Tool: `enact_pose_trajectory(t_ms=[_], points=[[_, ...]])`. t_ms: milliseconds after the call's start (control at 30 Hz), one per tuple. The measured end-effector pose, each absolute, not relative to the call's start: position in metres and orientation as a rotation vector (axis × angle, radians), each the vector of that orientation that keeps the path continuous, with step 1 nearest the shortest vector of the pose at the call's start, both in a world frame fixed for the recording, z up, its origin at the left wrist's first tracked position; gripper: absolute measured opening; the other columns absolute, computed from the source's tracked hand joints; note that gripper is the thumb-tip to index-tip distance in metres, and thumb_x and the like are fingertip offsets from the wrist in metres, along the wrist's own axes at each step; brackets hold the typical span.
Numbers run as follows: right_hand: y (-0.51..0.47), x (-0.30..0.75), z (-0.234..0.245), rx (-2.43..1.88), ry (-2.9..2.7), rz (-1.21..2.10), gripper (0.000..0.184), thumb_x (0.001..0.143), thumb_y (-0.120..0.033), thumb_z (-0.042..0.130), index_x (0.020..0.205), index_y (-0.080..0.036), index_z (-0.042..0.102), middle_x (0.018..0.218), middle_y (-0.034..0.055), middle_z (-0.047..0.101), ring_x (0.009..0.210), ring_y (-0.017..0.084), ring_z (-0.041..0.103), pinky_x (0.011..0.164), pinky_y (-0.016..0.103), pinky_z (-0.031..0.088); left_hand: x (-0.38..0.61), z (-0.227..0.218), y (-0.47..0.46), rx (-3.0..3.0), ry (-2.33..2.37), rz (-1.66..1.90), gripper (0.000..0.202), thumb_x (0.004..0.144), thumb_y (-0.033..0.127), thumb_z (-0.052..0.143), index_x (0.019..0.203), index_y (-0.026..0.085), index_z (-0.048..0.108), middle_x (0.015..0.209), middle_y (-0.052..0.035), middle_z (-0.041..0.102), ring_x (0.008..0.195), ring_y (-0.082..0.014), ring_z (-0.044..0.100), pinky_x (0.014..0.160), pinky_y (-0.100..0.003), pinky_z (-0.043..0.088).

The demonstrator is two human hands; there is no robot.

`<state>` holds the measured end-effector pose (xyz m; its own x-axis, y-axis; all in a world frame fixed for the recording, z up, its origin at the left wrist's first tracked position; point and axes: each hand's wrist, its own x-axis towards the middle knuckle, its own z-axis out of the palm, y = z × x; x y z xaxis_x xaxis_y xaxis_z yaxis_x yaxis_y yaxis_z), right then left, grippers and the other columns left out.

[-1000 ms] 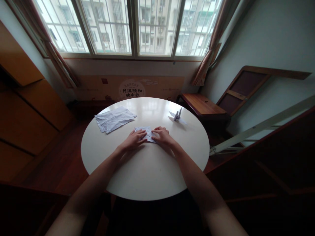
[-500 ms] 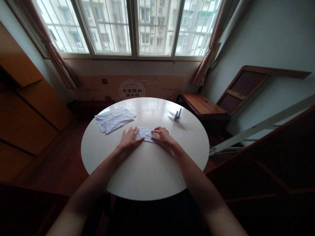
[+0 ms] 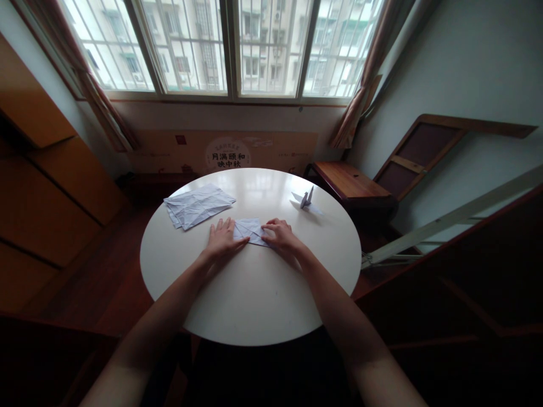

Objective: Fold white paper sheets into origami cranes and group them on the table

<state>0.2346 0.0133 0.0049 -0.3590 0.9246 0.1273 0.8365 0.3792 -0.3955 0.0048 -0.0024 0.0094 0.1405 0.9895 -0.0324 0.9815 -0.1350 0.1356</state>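
creased paper (image 3: 250, 230), glossy table (image 3: 254, 294)

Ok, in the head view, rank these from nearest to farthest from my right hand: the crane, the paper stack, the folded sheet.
1. Folded sheet: touching the right hand, just to its left.
2. Crane: beyond the hand, a little to its right.
3. Paper stack: well off to the left, farther back.

Daylight from a barred window (image 3: 229, 45) lights a round white table (image 3: 254, 299) beside a bench (image 3: 348, 180).
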Motion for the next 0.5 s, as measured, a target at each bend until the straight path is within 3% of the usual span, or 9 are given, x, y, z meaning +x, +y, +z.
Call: enact_pose_trajectory(t_ms=[233, 367, 500], points=[[0.0139, 0.2348, 0.0052, -1.546, -2.324, 0.380, 0.042, 0.083, -0.046, 0.065, 0.122, -0.029, 0.066, 0.129, 0.0079, 0.056, 0.118, 0.028, 0.048, 0.098, 0.042, 0.037, 0.0045, 0.0082, -0.0023, 2.286, 1.974, 0.099, 0.098, 0.079, 0.080, 0.033, 0.151, 0.013, 0.027, 0.158, -0.0155, 0.021, 0.146, -0.0376, 0.013, 0.116, -0.055, 0.013], [0.0136, 0.2346, 0.0060, -1.540, -2.321, 0.387, 0.042, 0.083, -0.045, 0.065, 0.121, -0.029, 0.066, 0.128, 0.0082, 0.057, 0.117, 0.028, 0.048, 0.098, 0.042, 0.036, 0.0029, 0.0058, -0.0019, 2.316, 1.921, 0.143, 0.090, 0.081, 0.079, 0.032, 0.153, 0.027, 0.020, 0.158, -0.0139, 0.023, 0.145, -0.0410, 0.015, 0.112, -0.061, 0.014], [0.0133, 0.2345, 0.0068, -1.544, -2.323, 0.392, 0.042, 0.082, -0.045, 0.065, 0.121, -0.029, 0.066, 0.128, 0.0082, 0.056, 0.117, 0.029, 0.048, 0.098, 0.042, 0.036, 0.0019, 0.0068, -0.0020, 2.329, 1.866, 0.123, 0.076, 0.083, 0.077, 0.031, 0.148, 0.037, 0.032, 0.159, -0.0106, 0.022, 0.144, -0.0439, 0.014, 0.110, -0.065, 0.013]])
